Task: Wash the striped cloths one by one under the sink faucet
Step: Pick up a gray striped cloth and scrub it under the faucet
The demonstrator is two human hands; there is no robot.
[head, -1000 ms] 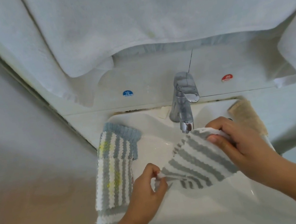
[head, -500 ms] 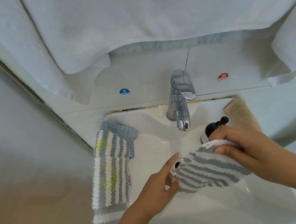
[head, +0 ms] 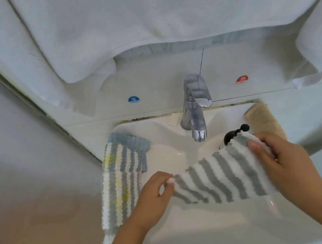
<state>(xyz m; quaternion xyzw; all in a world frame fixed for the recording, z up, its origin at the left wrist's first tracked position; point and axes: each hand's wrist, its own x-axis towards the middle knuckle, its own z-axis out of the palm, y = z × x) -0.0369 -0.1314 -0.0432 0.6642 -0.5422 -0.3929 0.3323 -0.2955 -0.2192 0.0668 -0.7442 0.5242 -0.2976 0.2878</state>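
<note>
A grey-and-white striped cloth (head: 221,177) is stretched out over the white sink basin (head: 185,229), just in front of and below the chrome faucet (head: 195,112). My left hand (head: 155,196) pinches its left corner. My right hand (head: 282,163) grips its right end. No water shows under the faucet spout. A second striped cloth (head: 121,181), blue, white and yellowish, hangs over the sink's left rim.
A beige cloth (head: 265,120) lies on the sink's back right rim, with a black stopper knob (head: 233,133) beside it. White towels (head: 160,16) hang above the faucet. Blue cold sticker (head: 133,99) and red hot sticker (head: 242,79) mark the wall.
The grey striped cloth was bunched half a second ago; my hands have moved apart and it is now pulled out wide between them.
</note>
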